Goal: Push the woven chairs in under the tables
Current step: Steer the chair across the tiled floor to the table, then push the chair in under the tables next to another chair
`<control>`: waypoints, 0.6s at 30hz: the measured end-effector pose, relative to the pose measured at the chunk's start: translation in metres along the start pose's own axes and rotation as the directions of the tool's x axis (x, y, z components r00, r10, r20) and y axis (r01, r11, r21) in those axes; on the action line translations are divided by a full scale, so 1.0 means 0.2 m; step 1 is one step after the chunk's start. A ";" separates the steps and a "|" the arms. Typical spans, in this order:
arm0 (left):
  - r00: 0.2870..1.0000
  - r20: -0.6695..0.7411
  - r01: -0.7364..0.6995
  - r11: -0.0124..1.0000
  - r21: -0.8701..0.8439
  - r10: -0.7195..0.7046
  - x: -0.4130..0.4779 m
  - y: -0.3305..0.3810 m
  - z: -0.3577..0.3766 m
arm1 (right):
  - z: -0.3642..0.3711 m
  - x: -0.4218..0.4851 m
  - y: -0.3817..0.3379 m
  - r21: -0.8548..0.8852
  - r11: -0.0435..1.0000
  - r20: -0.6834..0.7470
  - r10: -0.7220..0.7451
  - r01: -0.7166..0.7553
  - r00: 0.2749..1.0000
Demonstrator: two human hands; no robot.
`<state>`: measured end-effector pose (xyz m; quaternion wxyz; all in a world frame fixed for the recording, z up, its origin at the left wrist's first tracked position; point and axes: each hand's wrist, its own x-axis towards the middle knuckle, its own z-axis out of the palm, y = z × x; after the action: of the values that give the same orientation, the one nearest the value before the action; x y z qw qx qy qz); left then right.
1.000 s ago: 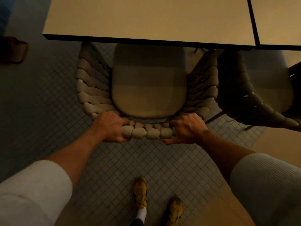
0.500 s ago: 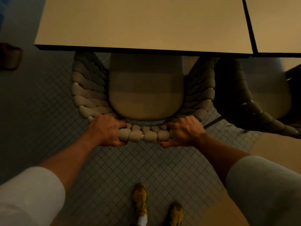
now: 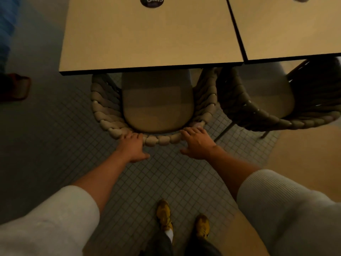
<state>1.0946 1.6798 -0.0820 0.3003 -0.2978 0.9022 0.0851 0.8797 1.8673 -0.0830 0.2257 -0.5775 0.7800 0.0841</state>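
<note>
A beige woven chair (image 3: 158,140) with a cushioned seat stands partly under the left table (image 3: 147,39), its front hidden beneath the tabletop. My left hand (image 3: 132,145) lies flat with fingers spread, fingertips touching the chair's braided back rim. My right hand (image 3: 197,143) is likewise open, fingers resting on the rim's right side. A second, darker woven chair (image 3: 245,106) sits to the right, partly under the right table (image 3: 287,28).
Grey small-tiled floor (image 3: 55,135) lies to the left and behind the chair, and tan flooring shows at the right. A reddish-brown object (image 3: 16,87) sits at the far left. My yellow shoes (image 3: 164,214) stand behind the chair. A dark round sticker (image 3: 152,1) marks the left tabletop.
Both hands have released their grip on the chair's back rim and now lie open against it. The view has shifted, so more of the tabletops shows.
</note>
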 end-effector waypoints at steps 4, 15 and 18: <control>0.991 0.114 -0.062 0.991 -0.118 0.076 -0.20 0.08 -0.10 | -0.15 -0.27 -0.01 0.086 0.994 0.117 0.063 -0.074 0.991; 0.972 0.007 -0.235 0.970 0.065 0.235 -0.45 0.67 -0.39 | -0.22 -1.04 0.45 0.196 0.945 0.120 0.240 -0.260 0.963; 0.979 -0.009 -0.205 0.977 0.065 0.206 -0.48 0.88 -0.45 | -0.22 -1.22 0.66 0.212 0.940 0.105 0.251 -0.268 0.962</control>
<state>1.0086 1.8382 0.0431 0.2923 -0.1939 0.9326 0.0848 0.8013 2.1021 0.0491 0.3061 -0.4367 0.8446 0.0464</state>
